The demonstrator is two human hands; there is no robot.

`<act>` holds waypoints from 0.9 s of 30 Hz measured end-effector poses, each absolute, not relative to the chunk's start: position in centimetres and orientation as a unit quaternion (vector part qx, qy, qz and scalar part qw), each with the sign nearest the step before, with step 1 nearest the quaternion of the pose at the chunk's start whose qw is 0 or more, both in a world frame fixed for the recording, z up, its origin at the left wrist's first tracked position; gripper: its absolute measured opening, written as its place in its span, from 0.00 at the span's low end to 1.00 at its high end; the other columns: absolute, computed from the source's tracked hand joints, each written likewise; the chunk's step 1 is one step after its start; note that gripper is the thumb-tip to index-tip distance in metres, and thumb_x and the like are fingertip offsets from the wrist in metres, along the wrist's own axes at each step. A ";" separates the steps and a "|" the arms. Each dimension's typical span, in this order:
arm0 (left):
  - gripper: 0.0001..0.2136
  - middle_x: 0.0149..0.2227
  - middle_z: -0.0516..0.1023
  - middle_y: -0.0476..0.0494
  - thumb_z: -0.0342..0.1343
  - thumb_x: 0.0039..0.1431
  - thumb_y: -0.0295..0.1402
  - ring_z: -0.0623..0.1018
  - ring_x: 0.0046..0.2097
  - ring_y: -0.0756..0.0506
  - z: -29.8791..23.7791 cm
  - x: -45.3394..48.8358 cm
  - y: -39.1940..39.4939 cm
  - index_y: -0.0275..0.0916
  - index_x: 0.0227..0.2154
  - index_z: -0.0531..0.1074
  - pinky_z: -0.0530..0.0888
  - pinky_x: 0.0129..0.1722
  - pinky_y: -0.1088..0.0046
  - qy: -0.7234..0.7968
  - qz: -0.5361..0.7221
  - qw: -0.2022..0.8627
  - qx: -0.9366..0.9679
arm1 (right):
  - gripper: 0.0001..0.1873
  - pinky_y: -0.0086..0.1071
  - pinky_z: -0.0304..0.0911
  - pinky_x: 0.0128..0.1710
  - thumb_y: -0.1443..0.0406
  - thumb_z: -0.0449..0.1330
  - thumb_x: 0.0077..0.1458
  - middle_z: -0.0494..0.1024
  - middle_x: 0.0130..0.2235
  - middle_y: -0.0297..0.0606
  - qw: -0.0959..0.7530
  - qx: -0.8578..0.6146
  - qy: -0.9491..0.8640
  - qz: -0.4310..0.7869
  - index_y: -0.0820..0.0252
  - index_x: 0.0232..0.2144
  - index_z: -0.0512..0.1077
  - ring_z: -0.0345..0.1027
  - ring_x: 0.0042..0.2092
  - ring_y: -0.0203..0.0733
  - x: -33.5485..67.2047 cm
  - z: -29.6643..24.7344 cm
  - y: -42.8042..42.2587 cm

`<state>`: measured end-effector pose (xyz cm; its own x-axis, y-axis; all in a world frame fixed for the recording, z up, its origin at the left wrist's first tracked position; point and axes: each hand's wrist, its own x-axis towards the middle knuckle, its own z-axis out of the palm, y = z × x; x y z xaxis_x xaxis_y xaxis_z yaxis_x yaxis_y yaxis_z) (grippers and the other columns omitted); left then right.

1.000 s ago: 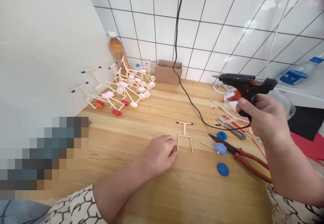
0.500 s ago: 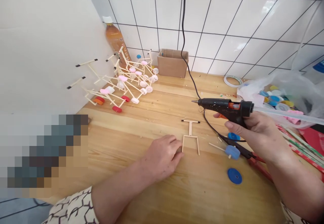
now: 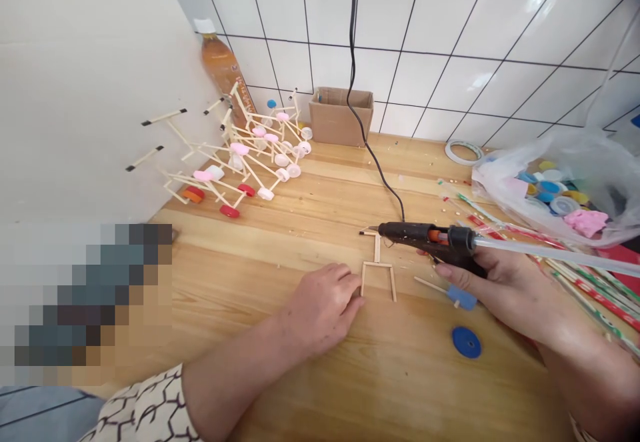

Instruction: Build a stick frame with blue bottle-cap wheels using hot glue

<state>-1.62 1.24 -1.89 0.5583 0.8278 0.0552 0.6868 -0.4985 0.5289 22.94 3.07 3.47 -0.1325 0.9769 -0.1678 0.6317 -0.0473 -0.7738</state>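
A small frame of thin wooden sticks (image 3: 378, 265) lies flat on the table, shaped like a fork with a crossbar that has a black tip. My left hand (image 3: 325, 309) rests on the wood with curled fingers, its fingertips closed at the left leg of this frame. Wrapped round the handle of a black hot glue gun (image 3: 425, 234) is my right hand (image 3: 510, 289). A clear glue stick (image 3: 540, 253) sticks out of the gun's back. The nozzle is over the crossbar, hiding its right end; whether they touch I cannot tell.
Several stick models with bottle-cap wheels (image 3: 240, 149) stand at the back left by a drink bottle (image 3: 220, 62). A cardboard box (image 3: 340, 122), a tape roll (image 3: 464, 153) and a bag of caps (image 3: 615, 169) line the back. Right of the frame lie blue caps (image 3: 467, 342).
My right hand has lowered the glue gun and moved it slightly left, bringing its nozzle to the crossbar. My left hand has stayed at the frame's left leg.
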 end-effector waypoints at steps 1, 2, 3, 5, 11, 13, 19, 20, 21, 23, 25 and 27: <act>0.06 0.32 0.73 0.44 0.51 0.57 0.29 0.73 0.36 0.46 -1.9 -1.6 1.2 0.36 0.33 0.72 0.71 0.37 0.70 0.444 0.154 0.232 0.852 | 0.22 0.42 0.69 0.38 0.51 0.59 0.47 0.81 0.36 0.39 0.231 -0.616 -0.650 0.379 0.59 0.38 0.76 0.73 0.39 0.53 22.9 3.4 3.0; 0.06 0.32 0.73 0.44 0.51 0.57 0.29 0.73 0.36 0.46 -2.0 -1.6 1.2 0.36 0.33 0.72 0.71 0.36 0.70 0.444 0.156 0.232 0.851 | 0.22 0.42 0.68 0.39 0.52 0.60 0.47 0.81 0.37 0.38 0.235 -0.613 -0.650 0.382 0.59 0.39 0.76 0.73 0.40 0.53 22.9 3.3 3.0; 0.06 0.32 0.73 0.44 0.51 0.58 0.29 0.73 0.36 0.46 -2.0 -1.6 1.2 0.36 0.33 0.72 0.70 0.36 0.70 0.446 0.157 0.231 0.851 | 0.21 0.42 0.68 0.42 0.52 0.60 0.47 0.81 0.39 0.37 0.237 -0.609 -0.651 0.386 0.58 0.40 0.76 0.73 0.41 0.52 22.9 3.2 3.0; 0.06 0.32 0.73 0.45 0.50 0.58 0.29 0.73 0.36 0.46 -2.1 -1.6 1.2 0.37 0.32 0.72 0.70 0.36 0.71 0.448 0.159 0.228 0.850 | 0.21 0.43 0.67 0.44 0.52 0.60 0.47 0.81 0.41 0.37 0.235 -0.605 -0.654 0.389 0.58 0.39 0.76 0.72 0.43 0.52 22.9 3.1 2.9; 0.06 0.32 0.73 0.45 0.50 0.58 0.28 0.73 0.35 0.47 -2.0 -1.6 1.2 0.37 0.33 0.71 0.70 0.35 0.71 0.444 0.160 0.224 0.853 | 0.22 0.45 0.69 0.40 0.50 0.59 0.47 0.81 0.37 0.39 0.217 -0.608 -0.662 0.382 0.59 0.37 0.76 0.73 0.41 0.54 23.1 2.7 2.6; 0.06 0.32 0.73 0.45 0.49 0.58 0.28 0.73 0.36 0.47 -2.0 -1.6 1.2 0.37 0.33 0.71 0.70 0.35 0.71 0.444 0.159 0.224 0.853 | 0.22 0.44 0.69 0.40 0.50 0.59 0.48 0.81 0.38 0.39 0.214 -0.600 -0.665 0.390 0.58 0.39 0.76 0.72 0.43 0.54 23.1 2.7 2.6; 0.05 0.32 0.74 0.44 0.51 0.58 0.30 0.73 0.37 0.46 -2.0 -1.5 1.2 0.37 0.34 0.71 0.70 0.37 0.70 0.448 0.159 0.218 0.852 | 0.21 0.44 0.69 0.43 0.51 0.60 0.48 0.81 0.42 0.38 0.224 -0.589 -0.658 0.412 0.58 0.40 0.76 0.73 0.43 0.53 23.0 2.9 2.6; 0.05 0.33 0.74 0.44 0.51 0.58 0.30 0.73 0.37 0.45 -2.0 -1.5 1.2 0.36 0.34 0.71 0.70 0.37 0.70 0.449 0.160 0.217 0.852 | 0.21 0.44 0.69 0.44 0.51 0.60 0.48 0.81 0.42 0.38 0.224 -0.590 -0.657 0.412 0.58 0.40 0.76 0.73 0.43 0.53 22.9 3.0 2.6; 0.05 0.33 0.74 0.44 0.51 0.58 0.30 0.73 0.37 0.45 -2.0 -1.5 1.2 0.36 0.34 0.71 0.70 0.37 0.69 0.448 0.161 0.216 0.852 | 0.21 0.45 0.69 0.44 0.51 0.61 0.48 0.81 0.42 0.38 0.223 -0.592 -0.657 0.411 0.58 0.40 0.76 0.73 0.43 0.54 22.9 3.0 2.6; 0.06 0.33 0.74 0.44 0.51 0.58 0.29 0.73 0.37 0.45 -1.9 -1.5 1.2 0.36 0.35 0.71 0.70 0.37 0.70 0.447 0.160 0.215 0.853 | 0.22 0.45 0.69 0.44 0.51 0.61 0.47 0.81 0.41 0.38 0.222 -0.596 -0.655 0.407 0.57 0.40 0.76 0.73 0.44 0.54 22.9 3.0 2.6; 0.06 0.33 0.74 0.44 0.50 0.58 0.29 0.73 0.37 0.46 -1.9 -1.5 1.2 0.36 0.35 0.71 0.70 0.37 0.70 0.447 0.158 0.216 0.854 | 0.22 0.45 0.69 0.44 0.51 0.61 0.47 0.81 0.41 0.38 0.222 -0.598 -0.653 0.408 0.57 0.40 0.76 0.73 0.44 0.54 23.0 2.8 2.5; 0.06 0.33 0.74 0.44 0.50 0.58 0.28 0.73 0.36 0.46 -1.9 -1.5 1.2 0.36 0.35 0.71 0.70 0.36 0.70 0.447 0.157 0.216 0.854 | 0.22 0.45 0.69 0.44 0.51 0.61 0.47 0.81 0.42 0.38 0.222 -0.597 -0.654 0.408 0.57 0.41 0.76 0.73 0.44 0.54 23.1 2.6 2.5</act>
<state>-1.51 1.20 -1.87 0.5515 0.8308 0.0748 0.6956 -0.5076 0.5084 23.10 2.51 2.58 -0.1873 0.9624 -0.1967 0.5997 -0.0465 -0.7989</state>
